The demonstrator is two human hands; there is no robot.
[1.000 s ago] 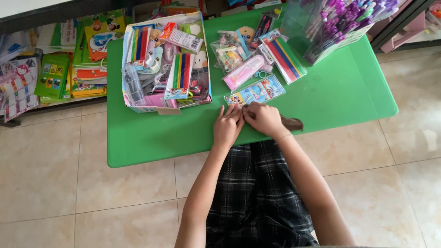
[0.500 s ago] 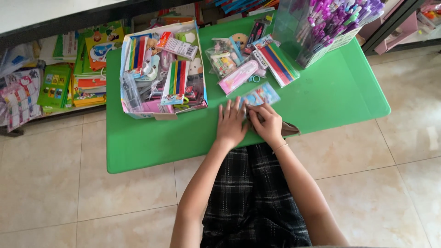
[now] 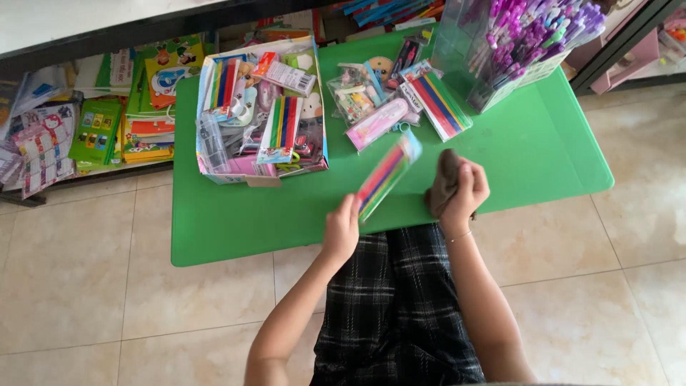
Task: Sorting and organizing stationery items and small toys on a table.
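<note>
Table [image 3: 543, 157]: green, low, set on a tiled floor; the person sits at its 6 o'clock edge.
Left hand [image 3: 341, 230]: fingers pinch the lower end of a flat pack of coloured pens [image 3: 386, 174], held tilted above the table near centre.
Right hand [image 3: 463, 191]: closed around a crumpled brown cloth [image 3: 441, 182], just beside the pack at its 3 o'clock.
Box [image 3: 261, 107]: at 10 o'clock, crowded with stationery packs.
Clear tub [image 3: 514, 50]: at 1 o'clock, full of purple pens.
Risk: the pack is gripped by one end only; a wipe from the cloth could twist it loose onto the table or floor.
</note>
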